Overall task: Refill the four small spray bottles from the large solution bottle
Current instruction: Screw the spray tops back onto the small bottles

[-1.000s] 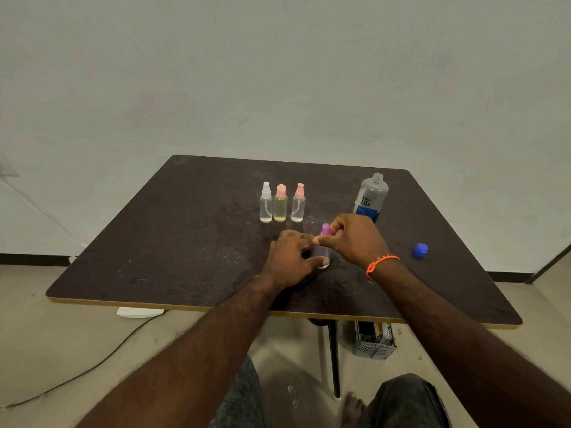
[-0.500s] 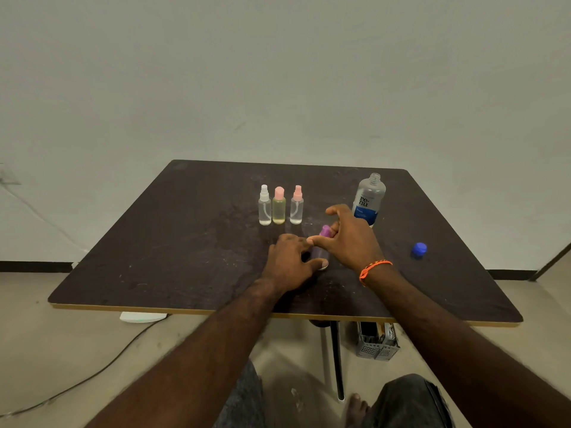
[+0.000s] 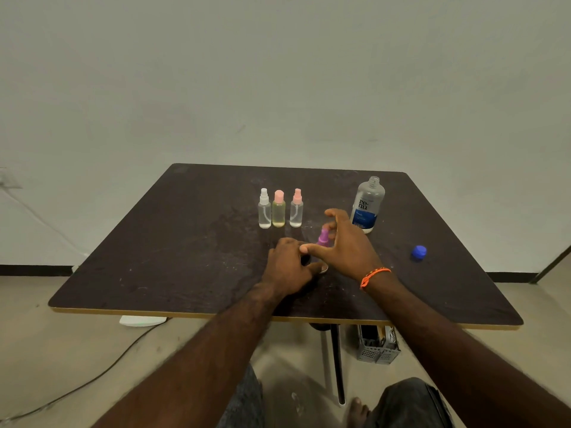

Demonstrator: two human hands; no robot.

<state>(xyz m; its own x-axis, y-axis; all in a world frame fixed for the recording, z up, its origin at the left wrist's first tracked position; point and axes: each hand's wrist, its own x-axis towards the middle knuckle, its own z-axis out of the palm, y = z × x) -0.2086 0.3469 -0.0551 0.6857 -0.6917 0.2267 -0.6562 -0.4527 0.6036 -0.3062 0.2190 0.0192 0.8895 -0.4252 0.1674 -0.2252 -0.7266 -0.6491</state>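
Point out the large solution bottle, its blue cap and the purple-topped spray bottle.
large solution bottle (image 3: 367, 205): head view, on its label.
blue cap (image 3: 418, 252): head view, on the cap's side.
purple-topped spray bottle (image 3: 323, 237): head view, on its purple spray top.

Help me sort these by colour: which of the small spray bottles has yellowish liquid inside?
The middle bottle in the row of three, pink-capped. The white-capped bottle and the other pink-capped bottle beside it look clear.
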